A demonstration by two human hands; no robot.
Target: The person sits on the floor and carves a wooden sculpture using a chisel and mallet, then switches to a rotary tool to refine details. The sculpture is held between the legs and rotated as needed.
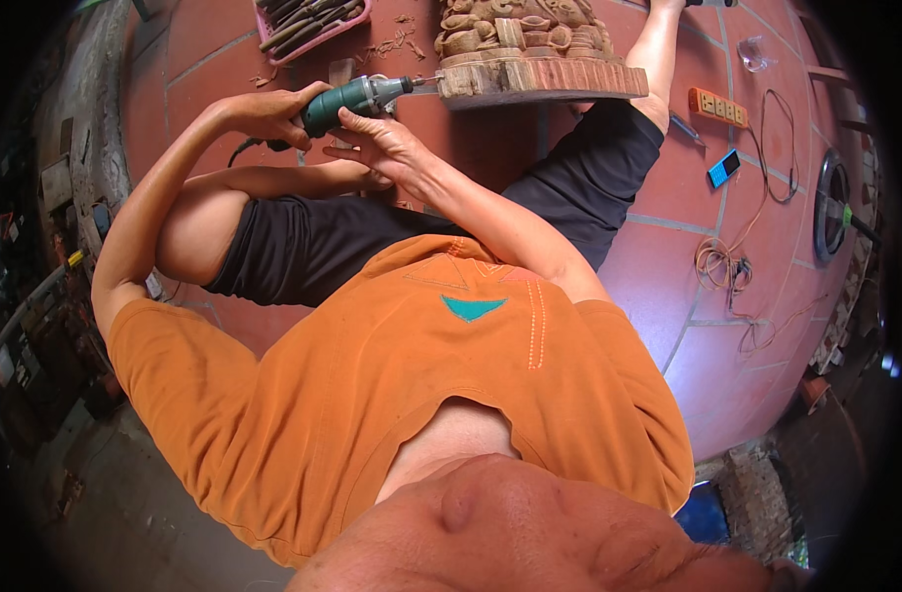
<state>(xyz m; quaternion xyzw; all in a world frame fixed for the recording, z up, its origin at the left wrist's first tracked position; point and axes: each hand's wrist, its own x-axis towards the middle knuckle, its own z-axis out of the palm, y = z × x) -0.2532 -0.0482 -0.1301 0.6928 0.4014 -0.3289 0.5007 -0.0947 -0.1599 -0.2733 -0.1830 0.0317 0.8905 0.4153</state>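
Observation:
A green die grinder point(344, 107) with a silver collar and black nose lies sideways in both hands. My left hand point(285, 111) is closed round its rear end. My right hand point(390, 148) holds it from the near side, thumb against the body, with some fingers hidden below. The thin bit point(426, 79) points right and reaches the left edge of a carved wooden piece point(540, 79); whether it touches cannot be made out. Dense rounded relief covers the upper part of the carving, above a thick, striped, plain base.
A pink basket point(315, 44) of carving tools stands at the far left, near wood shavings point(397, 44). Rightward on the red tiles lie an orange power strip point(717, 107), a phone point(723, 169) and a tangled cord point(722, 261). A round fan-like object point(834, 207) stands beyond.

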